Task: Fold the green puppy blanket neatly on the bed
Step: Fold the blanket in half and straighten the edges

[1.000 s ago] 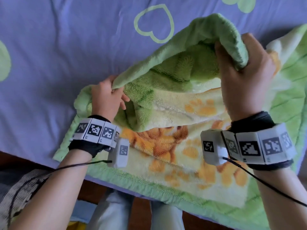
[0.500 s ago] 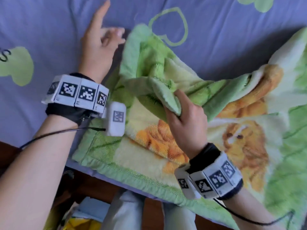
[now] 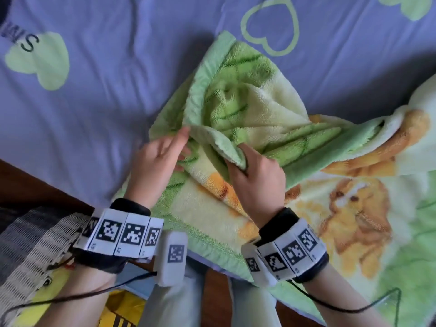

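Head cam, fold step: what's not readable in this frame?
Head view only:
- right hand fingertips, buried in the fold of the green fleece puppy-print blanket it grips.
- Blanket's right side, cut off by the frame edge.
- Dark lettering on the lilac heart-print bedsheet, cut by the left edge.
- Left hand fingertip contact with the hem: blurred.

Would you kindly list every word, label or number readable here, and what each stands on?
"S": dark letter on the purple bedsheet; its neighbours are cut off at the edge.
"L2", likely: tiny print under the markers on the left wristband.
Tiny print on the right wristband: unreadable.
Black marks on the yellow item: cut off, unreadable.
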